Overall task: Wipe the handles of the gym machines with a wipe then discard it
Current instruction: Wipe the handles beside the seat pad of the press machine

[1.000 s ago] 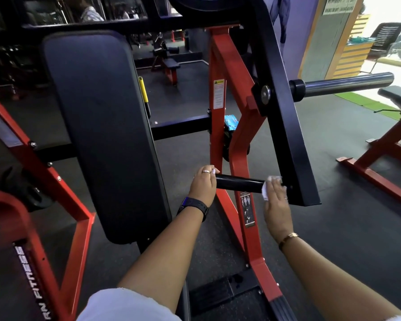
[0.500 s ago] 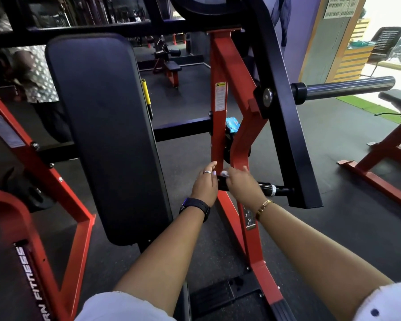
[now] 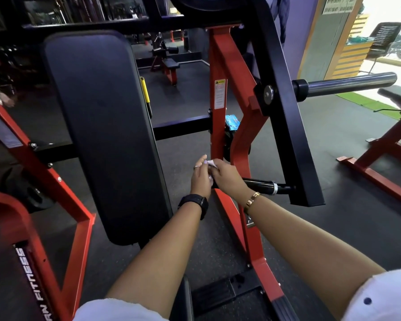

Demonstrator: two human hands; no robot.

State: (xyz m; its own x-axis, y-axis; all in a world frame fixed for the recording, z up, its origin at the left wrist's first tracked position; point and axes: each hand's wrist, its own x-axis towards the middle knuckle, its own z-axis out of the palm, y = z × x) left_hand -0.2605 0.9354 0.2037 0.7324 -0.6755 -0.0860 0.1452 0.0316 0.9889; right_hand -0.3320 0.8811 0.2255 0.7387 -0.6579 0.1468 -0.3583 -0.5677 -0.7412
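A black horizontal handle juts left from the machine's black lever arm. My right hand is wrapped over the handle's free left end, holding a white wipe whose corner sticks up above the fingers. My left hand stands upright right against that end, its fingers straight and touching the wipe and my right hand. Most of the wipe is hidden under my right hand.
A tall black back pad stands left of my hands. The red frame upright rises just behind them. A chrome weight peg points right. A blue packet sits on the frame. Another red frame lies at right.
My right hand slid with the wipe leftward along the handle, from its right end near the lever arm to its free left end. My left hand opened from gripping that end.
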